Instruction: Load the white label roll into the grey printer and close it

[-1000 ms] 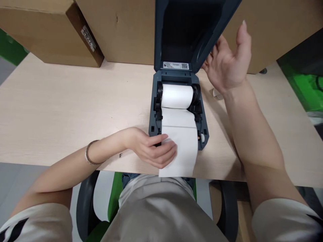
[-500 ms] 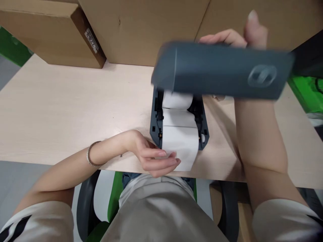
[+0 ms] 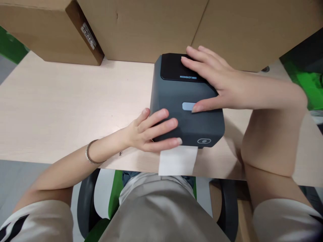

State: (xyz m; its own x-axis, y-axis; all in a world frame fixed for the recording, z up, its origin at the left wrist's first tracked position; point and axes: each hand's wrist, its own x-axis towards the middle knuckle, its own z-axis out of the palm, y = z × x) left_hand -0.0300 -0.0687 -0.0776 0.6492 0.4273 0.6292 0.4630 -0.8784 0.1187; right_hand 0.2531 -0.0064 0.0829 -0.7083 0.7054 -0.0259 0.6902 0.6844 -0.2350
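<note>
Printer: here it sits, dark grey [image 3: 190, 124], on the pale desk [image 3: 88, 101], near the front edge and straight ahead of the person, its lid [image 3: 169, 92] down.
Left hand: open [image 3: 145, 134], nothing gripped, fingers spread and lying against the lid's left side and front corner.
Right hand: open too [image 3: 214, 74], coming in from the other side, fingers fanned over the black panel [image 3: 170, 67] at the back of the lid, thumb down at the blue tab [image 3: 187, 106], touching its right end.
Paper: and there it is, a white strip [image 3: 178, 160] out from under the printer's front, reaching the desk edge, just below the left little finger.
Markings: NIIMBOT in pale letters on the panel, a small outlined logo [image 3: 204, 141] low on the front.
Left wrist: a thin bracelet [image 3: 87, 152] round it.
Behind: a big cardboard box [image 3: 141, 30] right across the back; at far left another carton [image 3: 37, 37], its label [image 3: 88, 36] too small to read surely.
Near side: pale shirt [image 3: 161, 211], dark chair arms [image 3: 85, 208] either side.
</note>
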